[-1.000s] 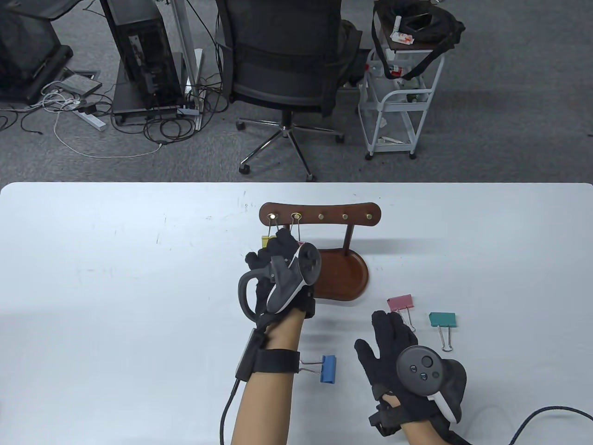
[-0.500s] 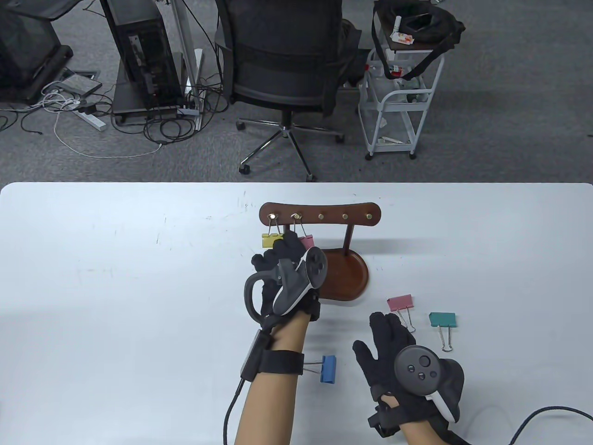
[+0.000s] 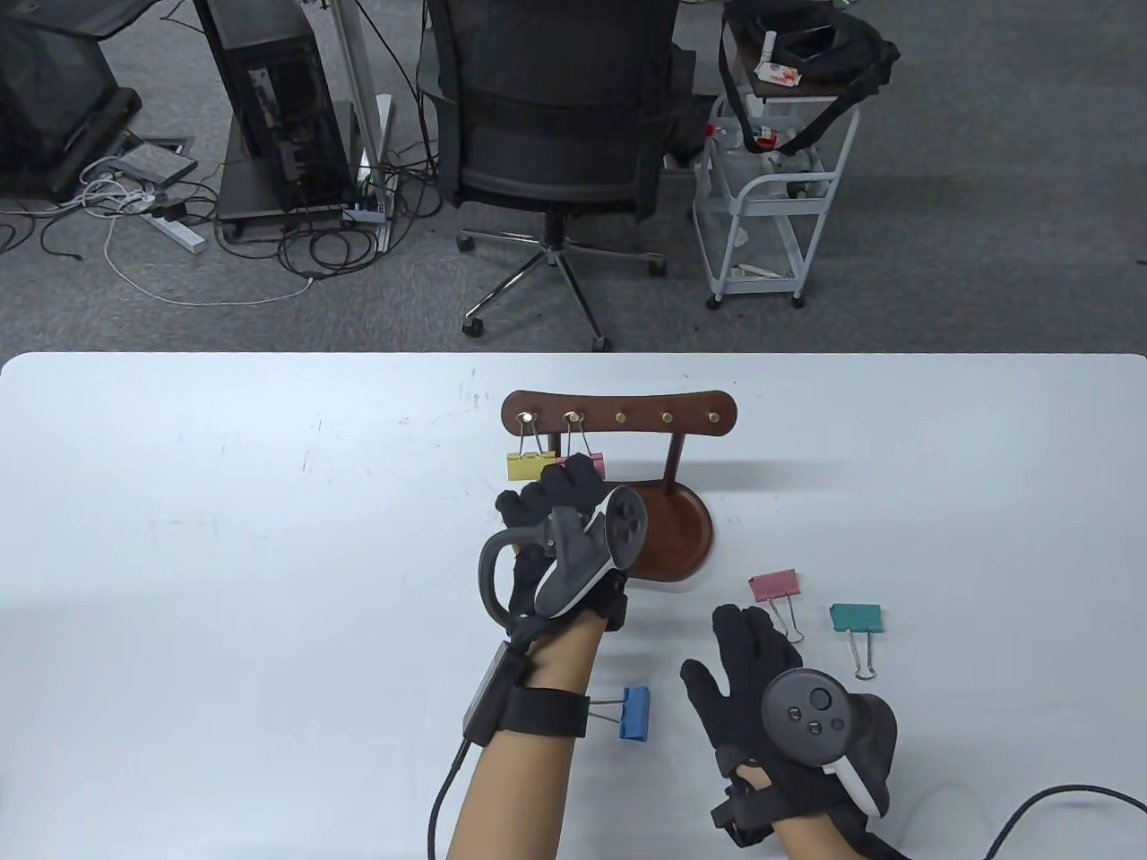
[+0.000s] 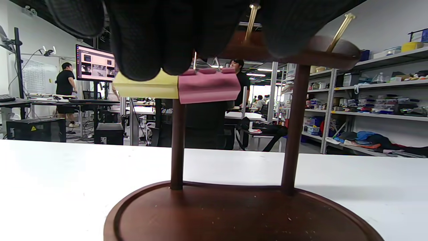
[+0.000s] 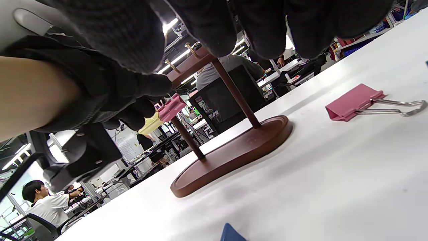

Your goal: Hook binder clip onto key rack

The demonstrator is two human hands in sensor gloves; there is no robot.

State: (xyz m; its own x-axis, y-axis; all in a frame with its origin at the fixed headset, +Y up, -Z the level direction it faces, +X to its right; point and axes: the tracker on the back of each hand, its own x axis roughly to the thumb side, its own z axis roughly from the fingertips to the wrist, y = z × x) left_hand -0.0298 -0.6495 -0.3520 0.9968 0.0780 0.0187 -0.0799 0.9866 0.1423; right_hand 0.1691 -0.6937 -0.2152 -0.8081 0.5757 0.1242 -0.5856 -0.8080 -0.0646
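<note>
The brown wooden key rack (image 3: 618, 417) stands mid-table on its oval base (image 3: 681, 537). A yellow binder clip (image 3: 527, 466) hangs from its first hook and a pink one (image 3: 591, 463) from the second; both show in the left wrist view, yellow (image 4: 147, 87) and pink (image 4: 209, 85). My left hand (image 3: 557, 491) hovers just in front of them, fingers (image 4: 140, 50) loose, holding nothing. My right hand (image 3: 748, 649) rests flat and open on the table, fingertips beside a loose pink clip (image 3: 773, 586), which also shows in the right wrist view (image 5: 351, 102).
A teal clip (image 3: 856, 616) lies right of the loose pink one. A blue clip (image 3: 634, 713) lies beside my left forearm. Three right-hand hooks (image 3: 667, 417) on the rack are bare. An office chair (image 3: 556, 116) and a white cart (image 3: 775, 197) stand beyond the table's far edge.
My left hand has drawn back toward me and slightly right, off the pink clip, which now hangs free on the second hook. My right hand has barely moved.
</note>
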